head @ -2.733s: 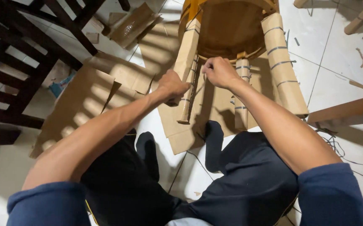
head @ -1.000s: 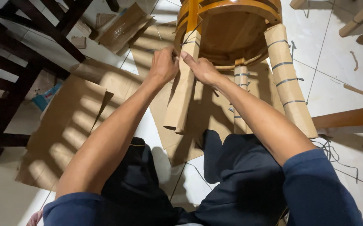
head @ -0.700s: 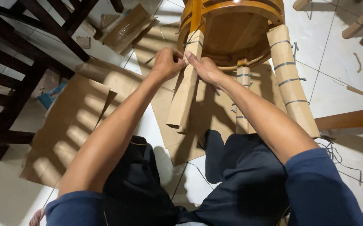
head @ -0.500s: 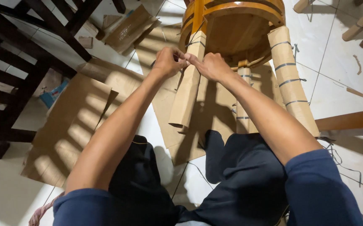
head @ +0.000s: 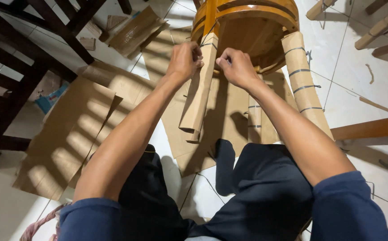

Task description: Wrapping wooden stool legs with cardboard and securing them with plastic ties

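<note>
Upturned round wooden stool on tiled floor, legs pointing toward the camera. Near leg sleeved in cardboard, only one string visible, up at the seat end – lower part unbound, end flap loose. Left hand and right hand both clenched at that top tie, fingers pinching the string ends; hold on the leg itself not clear. Right leg already wrapped and bound with several bands – judged finished. Back leg wrapped, two bands showing. Flat cardboard sheets spread on the left, dark chair frame beyond. Judged past halfway: near leg short of ties
</note>
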